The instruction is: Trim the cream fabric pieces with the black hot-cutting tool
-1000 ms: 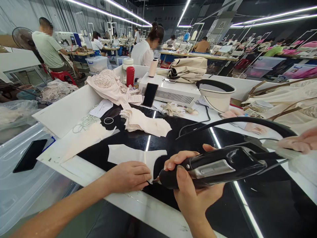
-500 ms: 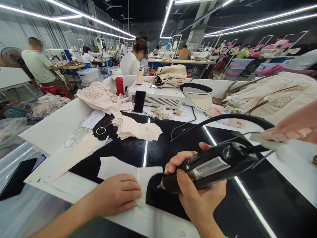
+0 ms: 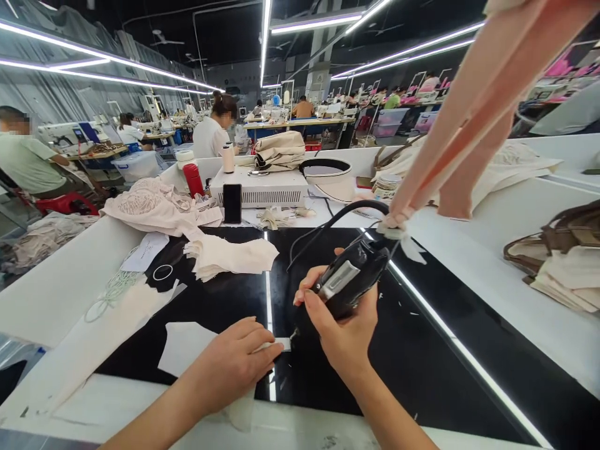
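My right hand (image 3: pixel 340 325) is closed round a black corded handheld cutting tool (image 3: pixel 350 277), its tip down at the edge of a white fabric piece (image 3: pixel 187 351) on the glossy black tabletop (image 3: pixel 422 362). My left hand (image 3: pixel 234 365) lies on that fabric with its fingers pressed down beside the tool tip, pinning it. The tool's black cable (image 3: pixel 349 209) loops back toward a white box-shaped machine (image 3: pixel 260 187).
A stack of cream fabric pieces (image 3: pixel 225 255) and a lace garment (image 3: pixel 150 206) lie to the left. A black phone (image 3: pixel 232 203) leans on the machine near a red bottle (image 3: pixel 193 179). Pink fabric straps (image 3: pixel 459 125) hang at upper right. Other workers sit at tables behind.
The view has swung up and to the right. My right hand has tilted the tool more upright with its tip down at the fabric edge. My left hand stays on the fabric.
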`<state>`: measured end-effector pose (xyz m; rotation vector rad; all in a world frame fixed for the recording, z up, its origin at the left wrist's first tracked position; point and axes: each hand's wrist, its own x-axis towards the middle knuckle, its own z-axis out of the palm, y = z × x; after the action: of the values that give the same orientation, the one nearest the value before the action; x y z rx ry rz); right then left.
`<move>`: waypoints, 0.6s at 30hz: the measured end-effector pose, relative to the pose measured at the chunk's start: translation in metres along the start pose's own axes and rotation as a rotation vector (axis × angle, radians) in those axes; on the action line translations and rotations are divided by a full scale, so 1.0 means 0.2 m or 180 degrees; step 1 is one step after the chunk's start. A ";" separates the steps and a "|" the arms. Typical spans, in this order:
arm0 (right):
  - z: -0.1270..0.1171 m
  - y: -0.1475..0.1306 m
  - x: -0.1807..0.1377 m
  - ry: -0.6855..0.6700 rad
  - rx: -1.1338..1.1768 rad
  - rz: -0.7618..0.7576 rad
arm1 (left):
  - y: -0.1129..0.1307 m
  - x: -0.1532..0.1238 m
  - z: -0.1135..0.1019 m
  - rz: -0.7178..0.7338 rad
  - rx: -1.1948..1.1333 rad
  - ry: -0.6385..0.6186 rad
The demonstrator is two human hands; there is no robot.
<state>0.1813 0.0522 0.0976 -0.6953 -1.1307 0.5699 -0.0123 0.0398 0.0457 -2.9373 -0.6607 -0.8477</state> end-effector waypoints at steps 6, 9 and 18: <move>0.00 0.01 -0.01 0.0015 -0.0100 0.0016 | -0.05 0.01 0.07 0.0083 0.0311 -0.0184; 0.01 0.00 -0.01 0.0007 -0.0076 0.0056 | -0.07 -0.01 0.08 0.0040 0.0343 -0.0232; 0.02 0.01 -0.02 0.0031 -0.0128 0.0050 | -0.07 -0.03 0.10 0.0030 0.0320 -0.0267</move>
<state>0.1759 0.0514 0.0959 -0.7413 -1.1310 0.5578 -0.0129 0.0533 0.0244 -2.8967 -0.6720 -0.6727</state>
